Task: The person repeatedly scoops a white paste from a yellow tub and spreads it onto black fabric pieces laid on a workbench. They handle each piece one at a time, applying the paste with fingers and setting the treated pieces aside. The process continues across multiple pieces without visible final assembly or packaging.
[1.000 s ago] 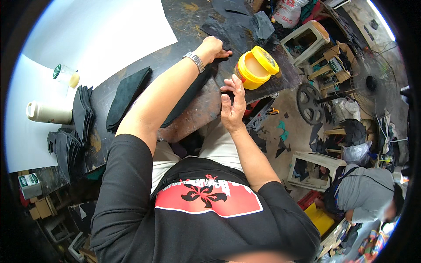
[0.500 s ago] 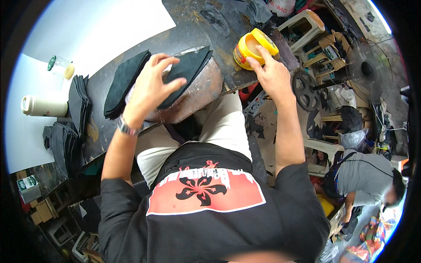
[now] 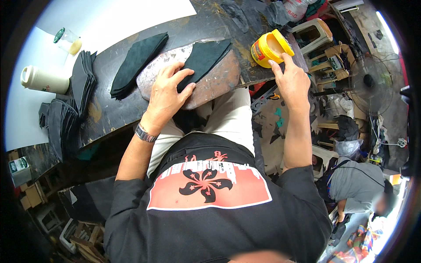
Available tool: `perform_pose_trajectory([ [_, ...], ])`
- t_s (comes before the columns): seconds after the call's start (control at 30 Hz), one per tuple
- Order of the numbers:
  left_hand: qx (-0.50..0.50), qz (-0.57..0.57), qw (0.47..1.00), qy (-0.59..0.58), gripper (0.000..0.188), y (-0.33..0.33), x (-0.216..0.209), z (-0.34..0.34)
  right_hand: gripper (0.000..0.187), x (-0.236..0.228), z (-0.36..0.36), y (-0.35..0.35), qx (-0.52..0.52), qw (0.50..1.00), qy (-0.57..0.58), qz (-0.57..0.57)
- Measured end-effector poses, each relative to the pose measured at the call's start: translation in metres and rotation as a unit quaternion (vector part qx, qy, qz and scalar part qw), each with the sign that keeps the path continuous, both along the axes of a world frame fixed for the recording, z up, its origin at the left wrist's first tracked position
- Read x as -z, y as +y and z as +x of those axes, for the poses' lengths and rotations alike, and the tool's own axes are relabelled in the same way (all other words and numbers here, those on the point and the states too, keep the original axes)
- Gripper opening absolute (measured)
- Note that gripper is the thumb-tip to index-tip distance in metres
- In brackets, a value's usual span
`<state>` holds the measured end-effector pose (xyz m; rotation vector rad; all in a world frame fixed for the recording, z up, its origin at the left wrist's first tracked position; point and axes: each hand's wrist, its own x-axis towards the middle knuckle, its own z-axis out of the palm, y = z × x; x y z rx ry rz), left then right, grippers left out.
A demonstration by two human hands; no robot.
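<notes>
A worn, stained slab (image 3: 219, 81) lies at the table's near edge with dark pointed leather-like pieces (image 3: 205, 61) overlapping on it. My left hand (image 3: 169, 90), a watch at its wrist, is over the slab's left part. Its fingers are apart, fingertips at the left edge of the dark pieces. At the right stands a yellow tub (image 3: 263, 51) with a pale substance inside and its yellow lid (image 3: 283, 41) tilted up at the far right side. My right hand (image 3: 291, 83) is at the tub's near right rim, index finger and thumb stretched out and apart; the index fingertip overlaps the opening.
Left of the slab lies another dark stack (image 3: 139, 65). Farther left are more stacked pieces (image 3: 82, 83), a cream mug (image 3: 46, 79) and a glass jar (image 3: 67, 41). A fan (image 3: 368, 80) and stools stand right. A person in grey (image 3: 357, 182) bends at the lower right.
My left hand has come down from above the slab to the edge of the dark pieces. My right hand's index finger has shifted toward the tub's near rim. The whole view has shifted slightly.
</notes>
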<state>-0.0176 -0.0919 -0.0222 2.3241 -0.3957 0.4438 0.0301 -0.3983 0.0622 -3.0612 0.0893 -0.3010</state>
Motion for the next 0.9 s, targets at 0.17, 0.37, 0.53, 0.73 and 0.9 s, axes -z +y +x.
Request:
perform_pose_trajectory([
  [0.17, -0.023, 0.027, 0.999, -0.012, 0.031, -0.002, 0.001, -0.001, 0.036, -0.025, -0.016, 0.003, -0.160, 0.983, 0.045, -0.073],
  [0.37, -0.033, 0.011, 0.999, -0.022, 0.031, -0.003, 0.003, -0.002, 0.030, 0.013, 0.016, 0.048, -0.357, 0.893, -0.142, 0.235],
  [0.53, -0.032, 0.003, 0.999, -0.033, 0.032, -0.003, 0.007, -0.003, 0.063, 0.100, 0.052, 0.073, -0.274, 0.947, -0.046, 0.162],
  [0.73, -0.024, -0.007, 1.000, -0.017, 0.032, -0.004, 0.006, -0.003, 0.094, 0.117, 0.044, 0.082, -0.197, 0.972, -0.016, 0.129],
  [0.9, 0.029, -0.026, 0.999, 0.005, 0.031, 0.011, 0.002, -0.001, 0.086, 0.097, 0.001, 0.095, -0.283, 0.953, 0.034, 0.100],
])
